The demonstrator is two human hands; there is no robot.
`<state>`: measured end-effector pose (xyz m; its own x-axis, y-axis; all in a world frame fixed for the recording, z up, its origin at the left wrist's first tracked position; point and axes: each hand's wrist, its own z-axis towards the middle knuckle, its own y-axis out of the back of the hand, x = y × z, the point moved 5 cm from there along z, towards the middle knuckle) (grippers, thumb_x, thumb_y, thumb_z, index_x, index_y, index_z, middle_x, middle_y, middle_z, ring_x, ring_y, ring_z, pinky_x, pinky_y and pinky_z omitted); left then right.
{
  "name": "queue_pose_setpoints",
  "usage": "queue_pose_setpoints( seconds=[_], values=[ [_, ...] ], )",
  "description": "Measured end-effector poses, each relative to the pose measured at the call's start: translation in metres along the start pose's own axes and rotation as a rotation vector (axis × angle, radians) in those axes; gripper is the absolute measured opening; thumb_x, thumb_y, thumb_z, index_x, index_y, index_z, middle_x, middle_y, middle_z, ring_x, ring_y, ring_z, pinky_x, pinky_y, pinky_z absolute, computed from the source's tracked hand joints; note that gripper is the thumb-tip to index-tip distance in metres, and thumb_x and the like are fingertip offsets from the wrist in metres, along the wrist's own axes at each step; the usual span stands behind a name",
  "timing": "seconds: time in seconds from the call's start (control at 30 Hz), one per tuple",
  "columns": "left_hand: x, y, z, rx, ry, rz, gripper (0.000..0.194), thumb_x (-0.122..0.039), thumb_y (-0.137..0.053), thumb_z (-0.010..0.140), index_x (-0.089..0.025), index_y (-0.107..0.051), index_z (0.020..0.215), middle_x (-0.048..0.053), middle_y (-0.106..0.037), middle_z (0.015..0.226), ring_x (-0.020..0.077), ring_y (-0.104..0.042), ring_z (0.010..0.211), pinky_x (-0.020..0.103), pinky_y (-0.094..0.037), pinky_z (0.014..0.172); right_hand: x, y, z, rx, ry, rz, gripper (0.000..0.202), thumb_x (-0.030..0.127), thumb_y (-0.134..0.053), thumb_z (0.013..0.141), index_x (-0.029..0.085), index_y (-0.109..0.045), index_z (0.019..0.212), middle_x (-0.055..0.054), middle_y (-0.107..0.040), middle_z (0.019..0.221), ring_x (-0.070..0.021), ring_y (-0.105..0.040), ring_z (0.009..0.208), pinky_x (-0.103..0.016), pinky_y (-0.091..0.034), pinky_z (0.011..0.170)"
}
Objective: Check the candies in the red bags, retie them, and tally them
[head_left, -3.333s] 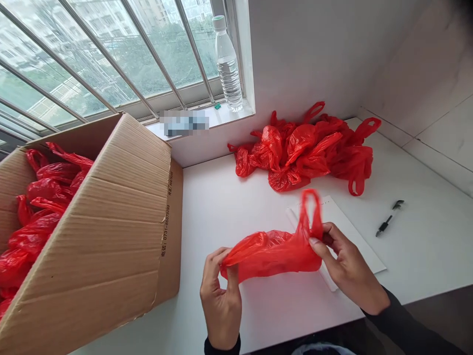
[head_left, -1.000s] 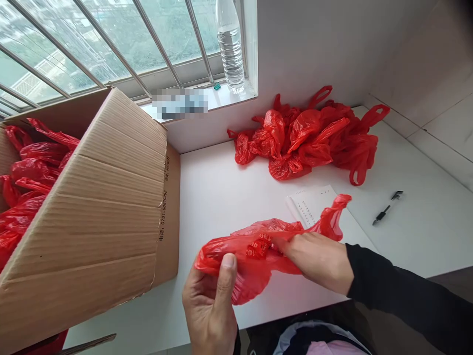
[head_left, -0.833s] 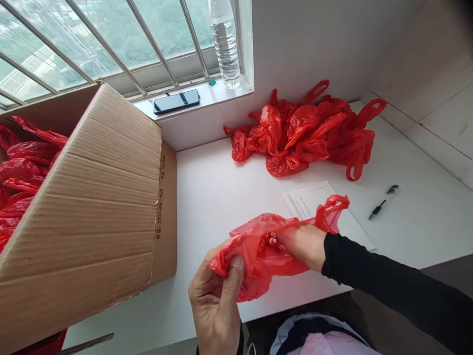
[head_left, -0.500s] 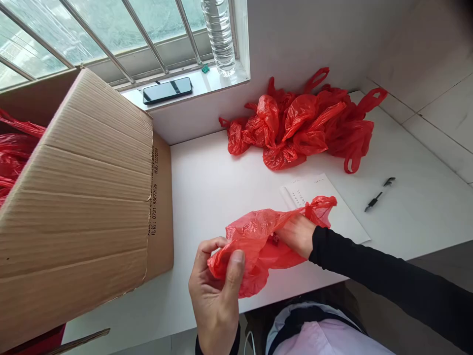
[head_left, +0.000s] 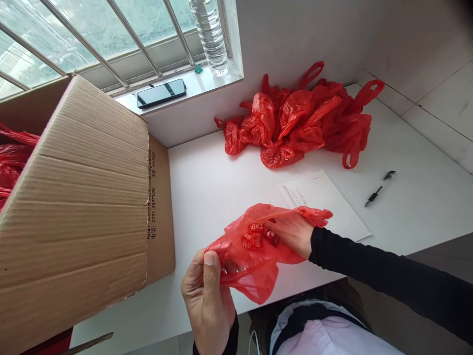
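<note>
A thin red plastic bag (head_left: pixel 254 281) is spread low over the front of the white table. My left hand (head_left: pixel 209 291) grips its left edge, thumb pressed over the film. From the right, my right hand (head_left: pixel 293 231) reaches into the bag's mouth, fingers stretched out and partly covered by film. Small red wrapped candies (head_left: pixel 253 240) with pale printing lie in the bag beside those fingertips. A darker red wrapped piece (head_left: pixel 272 237) touches or sits just under the fingers.
Crumpled red plastic bags (head_left: pixel 295 118) are heaped against the wall. A cardboard box (head_left: pixel 92 197) holding more red plastic stands at left. Paper (head_left: pixel 332 207) and a pen (head_left: pixel 380 189) lie at right. A phone (head_left: pixel 161 93) and clear bottle (head_left: pixel 210 39) rest on the sill.
My left hand has shifted slightly left and drawn the bag's edge out, so the mouth is wider. The candies beside my right hand now show clearly.
</note>
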<state>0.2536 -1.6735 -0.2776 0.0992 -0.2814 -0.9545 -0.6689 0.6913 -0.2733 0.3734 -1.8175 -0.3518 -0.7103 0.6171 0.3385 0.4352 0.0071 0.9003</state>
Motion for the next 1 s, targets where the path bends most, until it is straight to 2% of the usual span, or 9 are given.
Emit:
queue_pose_setpoints(
  seconds=[0.13, 0.2, 0.3, 0.4, 0.47, 0.53, 0.67, 0.77, 1.0],
  values=[
    [0.002, 0.001, 0.0, 0.008, 0.041, -0.007, 0.021, -0.042, -0.073, 0.088, -0.023, -0.074, 0.078, -0.003, -0.059, 0.056, 0.0088, -0.049, 0.049, 0.016, -0.041, 0.043, 0.007, 0.01, -0.008, 0.047, 0.031, -0.105, 0.016, 0.01, -0.059, 0.088, 0.016, -0.063, 0.103, -0.01, -0.069, 0.098, -0.0236, -0.063, 0.081, -0.034, -0.043, 0.069],
    [0.002, 0.002, 0.0, 0.001, 0.028, -0.02, 0.013, -0.037, -0.073, 0.088, -0.025, -0.077, 0.085, -0.002, -0.065, 0.061, 0.0097, -0.053, 0.05, 0.016, -0.042, 0.042, 0.01, 0.013, -0.013, 0.059, 0.037, -0.145, 0.019, 0.01, -0.06, 0.087, 0.014, -0.064, 0.106, -0.012, -0.068, 0.101, -0.0259, -0.064, 0.085, -0.036, -0.045, 0.073],
    [-0.001, 0.002, 0.002, -0.004, -0.04, -0.081, 0.006, -0.031, -0.075, 0.086, -0.027, -0.078, 0.089, 0.0, -0.073, 0.079, 0.0131, -0.066, 0.07, 0.021, -0.056, 0.064, 0.014, 0.012, -0.017, 0.107, 0.024, -0.189, 0.015, 0.017, -0.068, 0.084, 0.014, -0.066, 0.098, -0.015, -0.069, 0.096, -0.0297, -0.064, 0.084, -0.039, -0.047, 0.073],
    [-0.003, -0.001, 0.003, 0.036, -0.034, -0.092, 0.01, -0.03, -0.071, 0.089, -0.026, -0.078, 0.095, 0.002, -0.075, 0.094, 0.0165, -0.069, 0.088, 0.027, -0.059, 0.08, 0.017, 0.01, -0.015, 0.139, 0.006, -0.174, 0.013, 0.026, -0.066, 0.089, 0.016, -0.067, 0.097, -0.011, -0.07, 0.084, -0.028, -0.064, 0.075, -0.038, -0.047, 0.067],
    [-0.005, -0.003, 0.002, 0.054, -0.013, -0.09, 0.012, -0.029, -0.068, 0.091, -0.025, -0.078, 0.097, 0.002, -0.074, 0.098, 0.0159, -0.068, 0.093, 0.026, -0.058, 0.085, 0.018, 0.011, -0.011, 0.131, -0.006, -0.153, 0.017, 0.019, -0.058, 0.092, 0.016, -0.065, 0.107, -0.008, -0.07, 0.079, -0.0246, -0.063, 0.068, -0.035, -0.044, 0.062],
    [-0.008, -0.002, -0.001, 0.052, -0.018, -0.101, 0.011, -0.028, -0.07, 0.09, -0.026, -0.078, 0.097, 0.001, -0.073, 0.1, 0.0136, -0.068, 0.094, 0.022, -0.058, 0.086, 0.016, 0.013, -0.006, 0.128, -0.036, -0.145, 0.028, 0.008, -0.056, 0.088, 0.014, -0.063, 0.114, -0.006, -0.07, 0.077, -0.023, -0.063, 0.065, -0.032, -0.04, 0.057],
    [-0.014, -0.002, -0.006, 0.081, -0.019, -0.095, 0.009, -0.029, -0.071, 0.09, -0.03, -0.078, 0.096, -0.002, -0.071, 0.078, 0.009, -0.064, 0.071, 0.016, -0.056, 0.07, 0.012, 0.013, 0.0, 0.147, -0.078, -0.131, 0.021, 0.007, -0.059, 0.083, 0.012, -0.065, 0.103, -0.009, -0.069, 0.077, -0.024, -0.065, 0.065, -0.031, -0.037, 0.053],
    [-0.016, -0.003, -0.009, 0.093, 0.023, -0.055, 0.009, -0.033, -0.073, 0.088, -0.03, -0.078, 0.094, -0.003, -0.057, 0.057, 0.0076, -0.053, 0.054, 0.014, -0.05, 0.056, 0.017, 0.011, -0.002, 0.131, -0.031, -0.098, 0.035, 0.014, -0.061, 0.086, 0.014, -0.06, 0.121, -0.006, -0.069, 0.077, -0.0244, -0.066, 0.066, -0.032, -0.039, 0.056],
    [-0.009, -0.001, -0.011, 0.027, 0.104, -0.005, 0.022, -0.038, -0.081, 0.078, -0.032, -0.076, 0.099, -0.007, -0.043, 0.05, 0.0072, -0.04, 0.046, 0.017, -0.045, 0.049, 0.029, 0.005, 0.0, 0.09, -0.016, -0.073, 0.035, 0.018, -0.062, 0.088, 0.014, -0.058, 0.122, -0.006, -0.07, 0.078, -0.0236, -0.065, 0.069, -0.033, -0.042, 0.064]
  ],
)
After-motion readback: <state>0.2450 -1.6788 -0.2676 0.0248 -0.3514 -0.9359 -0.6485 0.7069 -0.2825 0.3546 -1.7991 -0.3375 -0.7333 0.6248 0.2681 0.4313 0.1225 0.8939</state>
